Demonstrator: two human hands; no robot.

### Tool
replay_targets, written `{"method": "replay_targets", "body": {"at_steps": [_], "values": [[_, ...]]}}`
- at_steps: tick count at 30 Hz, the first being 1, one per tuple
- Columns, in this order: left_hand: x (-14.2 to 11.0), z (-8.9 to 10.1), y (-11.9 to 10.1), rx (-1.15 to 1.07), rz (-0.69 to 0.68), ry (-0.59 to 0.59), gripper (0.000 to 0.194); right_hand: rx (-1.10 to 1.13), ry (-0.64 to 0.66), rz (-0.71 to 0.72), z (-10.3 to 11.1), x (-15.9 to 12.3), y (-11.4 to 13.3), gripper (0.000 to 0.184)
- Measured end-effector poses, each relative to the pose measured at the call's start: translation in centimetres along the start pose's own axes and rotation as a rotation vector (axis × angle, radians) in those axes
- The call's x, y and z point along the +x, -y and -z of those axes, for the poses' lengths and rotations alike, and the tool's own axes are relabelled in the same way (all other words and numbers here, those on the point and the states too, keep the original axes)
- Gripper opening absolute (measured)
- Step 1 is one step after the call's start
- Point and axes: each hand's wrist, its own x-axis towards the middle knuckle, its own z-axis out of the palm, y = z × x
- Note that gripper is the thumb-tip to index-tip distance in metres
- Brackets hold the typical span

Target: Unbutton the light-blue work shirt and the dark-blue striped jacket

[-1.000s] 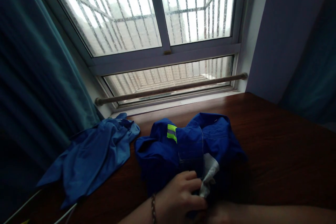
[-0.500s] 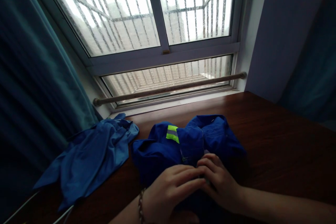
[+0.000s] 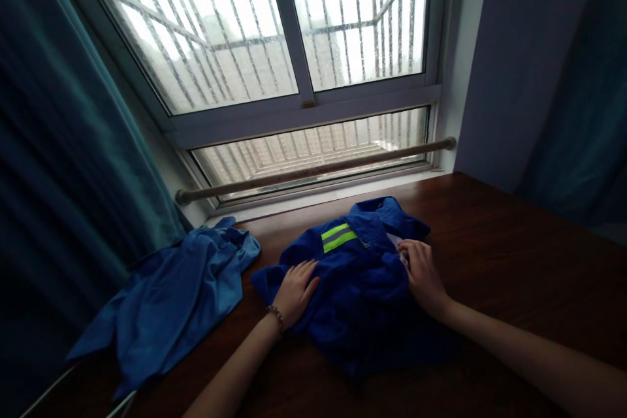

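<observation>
A dark blue work jacket with a yellow-green reflective stripe lies crumpled on the brown wooden table. My left hand rests flat on the jacket's left part, fingers stretched out; a bead bracelet is on its wrist. My right hand lies on the jacket's right edge near the collar, fingers curled against the cloth by a bit of white lining.
A lighter blue garment lies heaped on the table's left, partly over the edge. Behind the table are a window with bars and a wooden rod along the sill. Teal curtains hang at left and far right.
Both hands moved apart from the jacket's near middle. The left went to the left part, the right to the collar side. The jacket now lies flatter and further back, its stripe more exposed.
</observation>
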Motion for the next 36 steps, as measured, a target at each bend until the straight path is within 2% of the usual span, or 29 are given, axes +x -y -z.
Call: {"method": "replay_targets", "body": {"at_steps": [2, 4, 6, 8, 11, 14, 17, 19, 23, 26, 28, 32, 36], "values": [[-0.3, 0.0, -0.7, 0.008, -0.032, 0.006, 0.047, 0.055, -0.058, -0.178, -0.8, -0.2, -1.1, 0.038], [-0.8, 0.6, -2.1, 0.002, -0.104, 0.034, 0.05, 0.155, -0.034, -0.323, -1.6, -0.5, -2.1, 0.051], [-1.3, 1.4, -3.8, -0.035, -0.214, 0.084, 0.05, 0.291, 0.016, -0.411, -2.3, -0.5, -2.8, 0.056], [-1.8, 2.3, -5.7, -0.095, -0.34, 0.135, 0.051, 0.431, 0.024, -0.474, -2.7, -0.1, -3.2, 0.057], [-2.4, 3.0, -8.2, -0.165, -0.492, 0.176, 0.054, 0.538, -0.072, -0.562, -2.7, 0.7, -3.1, 0.052], [-2.6, 3.0, -9.3, -0.179, -0.51, 0.167, 0.05, 0.581, -0.067, -0.58, -2.2, 1.2, -2.3, 0.044], [-2.3, 2.5, -8.9, -0.166, -0.418, 0.131, 0.047, 0.678, 0.024, -0.544, -1.3, 1.0, -1.4, 0.043], [-2.0, 2.2, -8.1, -0.138, -0.339, 0.096, 0.048, 0.704, 0.007, -0.479, -0.7, 0.7, -0.8, 0.043], [-1.6, 1.5, -6.0, -0.034, -0.181, 0.019, 0.043, 0.783, 0.006, -0.175, 0.8, -0.2, 0.9, 0.052], [-1.3, 1.0, -4.3, 0.066, -0.039, -0.033, 0.033, 0.793, 0.054, -0.06, 1.3, -0.7, 1.8, 0.042], [-1.0, 0.7, -3.2, 0.127, 0.073, -0.065, 0.028, 0.707, 0.078, -0.031, 1.0, -0.9, 2.0, 0.038], [-0.5, 0.7, -0.9, 0.223, 0.3, -0.117, 0.033, 0.313, 0.164, 0.086, -0.2, -1.3, 1.2, 0.062], [0.0, 1.4, 1.8, 0.259, 0.445, -0.095, 0.042, 0.161, 0.285, 0.068, -0.8, -1.3, 0.1, 0.063]]}}
